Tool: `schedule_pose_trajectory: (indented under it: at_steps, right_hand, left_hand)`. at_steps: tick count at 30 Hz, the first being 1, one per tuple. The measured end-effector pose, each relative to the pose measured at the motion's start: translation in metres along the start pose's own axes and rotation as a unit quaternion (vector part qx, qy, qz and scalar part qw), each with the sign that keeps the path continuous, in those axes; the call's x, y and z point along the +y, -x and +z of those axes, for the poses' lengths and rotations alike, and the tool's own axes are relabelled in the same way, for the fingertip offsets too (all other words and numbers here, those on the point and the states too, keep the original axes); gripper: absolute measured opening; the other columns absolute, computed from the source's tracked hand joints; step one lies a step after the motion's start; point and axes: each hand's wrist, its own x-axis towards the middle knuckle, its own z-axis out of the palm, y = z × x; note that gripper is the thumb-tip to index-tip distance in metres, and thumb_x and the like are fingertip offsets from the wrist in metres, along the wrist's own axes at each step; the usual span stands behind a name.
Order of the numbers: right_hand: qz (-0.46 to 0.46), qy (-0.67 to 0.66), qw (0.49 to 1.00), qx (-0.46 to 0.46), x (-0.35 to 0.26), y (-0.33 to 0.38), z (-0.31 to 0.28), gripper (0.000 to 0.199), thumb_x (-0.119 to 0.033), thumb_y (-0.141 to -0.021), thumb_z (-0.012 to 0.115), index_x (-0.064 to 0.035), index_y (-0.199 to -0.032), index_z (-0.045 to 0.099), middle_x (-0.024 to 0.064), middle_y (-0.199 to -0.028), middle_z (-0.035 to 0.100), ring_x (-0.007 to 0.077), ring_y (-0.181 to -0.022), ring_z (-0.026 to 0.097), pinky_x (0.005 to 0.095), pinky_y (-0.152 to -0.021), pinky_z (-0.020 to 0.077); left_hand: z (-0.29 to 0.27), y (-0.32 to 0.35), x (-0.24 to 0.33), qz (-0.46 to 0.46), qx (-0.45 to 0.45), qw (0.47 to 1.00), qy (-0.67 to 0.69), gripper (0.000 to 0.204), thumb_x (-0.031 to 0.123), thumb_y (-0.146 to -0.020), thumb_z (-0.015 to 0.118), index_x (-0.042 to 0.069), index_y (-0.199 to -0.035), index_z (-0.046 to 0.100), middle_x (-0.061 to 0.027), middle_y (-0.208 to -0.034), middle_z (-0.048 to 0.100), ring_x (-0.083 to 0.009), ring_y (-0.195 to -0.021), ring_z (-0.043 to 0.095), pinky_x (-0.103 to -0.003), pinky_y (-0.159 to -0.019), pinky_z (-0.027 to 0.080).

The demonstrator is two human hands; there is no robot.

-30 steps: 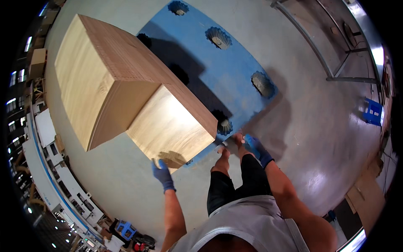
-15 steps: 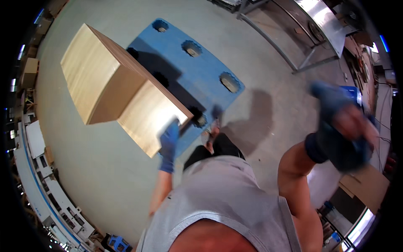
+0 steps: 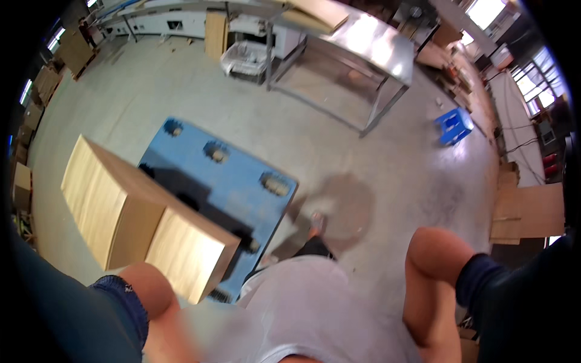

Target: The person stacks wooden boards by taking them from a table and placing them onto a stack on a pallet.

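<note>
Both of my hands are raised very near the camera, large and dark at the two sides of the view. My left hand (image 3: 85, 314), in a dark blue glove with a knitted cuff, is at the lower left. On the lower right is my right hand (image 3: 514, 287), gloved the same way. The fingers of both lie outside the picture or in its dark rim, so their hold is hidden. An L-shaped piece of pale wood-grain furniture (image 3: 124, 215) stands at left, apart from both hands, along the blue plastic pallet (image 3: 236, 181).
A metal-framed table (image 3: 369, 45) with a shiny top and boards on it stands ahead. Beside it is a lined white basket (image 3: 245, 57). At right are a blue plastic stool (image 3: 454, 126) and brown cardboard (image 3: 529, 212). Cables run along the right wall.
My left hand has left the near edge of the wood furniture and risen beside the camera. The right hand has risen too. The view has tilted up, bringing in more of the table and stool.
</note>
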Motion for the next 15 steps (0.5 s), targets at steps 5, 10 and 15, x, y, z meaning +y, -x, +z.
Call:
schedule_pose_trajectory:
  at_steps: [5, 10, 15]
  right_hand:
    - [-0.021, 0.066, 0.997, 0.032, 0.014, -0.028, -0.087, 0.031, -0.015, -0.098, 0.046, 0.0087, -0.113, 0.058, 0.0189, -0.100, 0.062, 0.0308, -0.097, 0.061, 0.0390, -0.091, 0.0478]
    - [-0.040, 0.078, 0.995, 0.039, 0.056, -0.074, -0.173, 0.031, -0.014, -0.098, 0.045, 0.0089, -0.114, 0.057, 0.0186, -0.101, 0.061, 0.0305, -0.098, 0.061, 0.0390, -0.092, 0.0473]
    - [-0.064, 0.090, 0.992, 0.060, 0.082, -0.106, -0.234, 0.031, -0.013, -0.097, 0.045, 0.0091, -0.115, 0.057, 0.0182, -0.101, 0.060, 0.0303, -0.099, 0.061, 0.0389, -0.093, 0.0468]
  left_hand:
    - [0.056, -0.074, -0.048, 0.028, 0.008, 1.000, 0.011, 0.053, 0.027, -0.092, 0.057, -0.008, -0.132, 0.050, -0.0206, -0.129, 0.057, -0.0291, -0.119, 0.056, -0.039, -0.102, 0.041]
    - [0.106, -0.153, -0.086, 0.036, 0.021, 0.999, 0.005, 0.054, 0.027, -0.092, 0.057, -0.009, -0.132, 0.050, -0.0211, -0.129, 0.057, -0.0292, -0.119, 0.056, -0.039, -0.102, 0.041]
    - [0.148, -0.217, -0.131, 0.056, 0.025, 0.998, 0.012, 0.054, 0.027, -0.092, 0.057, -0.010, -0.132, 0.050, -0.0217, -0.129, 0.057, -0.0293, -0.119, 0.056, -0.039, -0.103, 0.041]
